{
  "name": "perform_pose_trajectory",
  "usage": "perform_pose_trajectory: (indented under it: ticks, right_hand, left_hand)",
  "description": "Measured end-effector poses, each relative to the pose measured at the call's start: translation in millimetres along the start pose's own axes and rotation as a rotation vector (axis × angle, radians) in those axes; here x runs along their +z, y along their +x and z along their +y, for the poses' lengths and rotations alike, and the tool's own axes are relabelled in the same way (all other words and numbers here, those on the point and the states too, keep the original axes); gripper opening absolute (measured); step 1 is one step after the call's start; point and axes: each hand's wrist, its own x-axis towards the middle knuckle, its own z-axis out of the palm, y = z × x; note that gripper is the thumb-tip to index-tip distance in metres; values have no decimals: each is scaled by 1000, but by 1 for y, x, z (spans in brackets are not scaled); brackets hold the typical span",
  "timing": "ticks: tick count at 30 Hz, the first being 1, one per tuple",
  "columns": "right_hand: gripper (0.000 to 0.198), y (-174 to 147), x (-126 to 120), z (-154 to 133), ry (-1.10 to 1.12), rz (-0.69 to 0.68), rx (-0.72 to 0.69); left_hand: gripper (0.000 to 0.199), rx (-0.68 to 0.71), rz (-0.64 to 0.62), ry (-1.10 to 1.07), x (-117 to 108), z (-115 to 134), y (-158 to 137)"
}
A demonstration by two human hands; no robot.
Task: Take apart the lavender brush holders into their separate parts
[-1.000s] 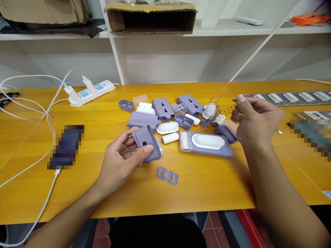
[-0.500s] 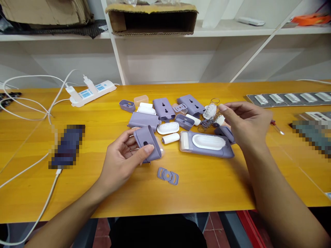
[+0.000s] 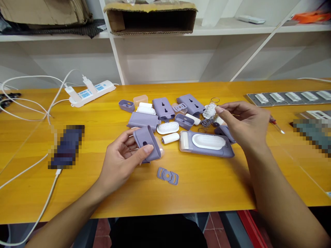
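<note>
My left hand (image 3: pixel 126 155) is closed around a hollow purple plastic housing (image 3: pixel 147 142), tilted with its open end facing right. Thumb and fingertips of my right hand (image 3: pixel 241 125) are pinched together at the edge of a tangle of thin coil springs (image 3: pixel 209 121), seemingly gripping one spring. Below that hand lies an assembled purple brush case (image 3: pixel 207 144) with a white bristle pad and a clear end cap. A flat purple slotted plate (image 3: pixel 168 176) rests in front. Beside the held housing are a white roller (image 3: pixel 170 138) and a white bristle pad (image 3: pixel 168 127).
More purple housings (image 3: pixel 163 109) and small purple cups (image 3: pixel 126 105) are scattered behind. A phone (image 3: pixel 67 146) on a cable and a power strip (image 3: pixel 92 93) lie left. A screwdriver (image 3: pixel 277 125) and a grey strip with white pieces (image 3: pixel 289 97) are on the right.
My right hand has shifted slightly left, its fingertips still at the springs. My left hand holds the housing in the same place.
</note>
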Motion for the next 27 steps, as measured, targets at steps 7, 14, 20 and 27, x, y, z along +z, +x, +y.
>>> perform_pose_trajectory:
  ticks: [7, 14, 20, 27]
  right_hand:
    - [17, -1, -2, -2, 118, 13, 3]
    - [21, -5, 2, -5, 151, -45, -8]
    - [14, -9, 1, -4, 121, -89, -35]
    - [8, -9, 1, -4, 43, -140, -95]
  left_hand:
    - [47, -14, 6, 11, 0, 2, 0]
    - [50, -19, 11, 16, 1, 2, 0]
    - [50, -23, 11, 9, 1, 2, -1]
    - [49, -21, 3, 7, 0, 1, 0]
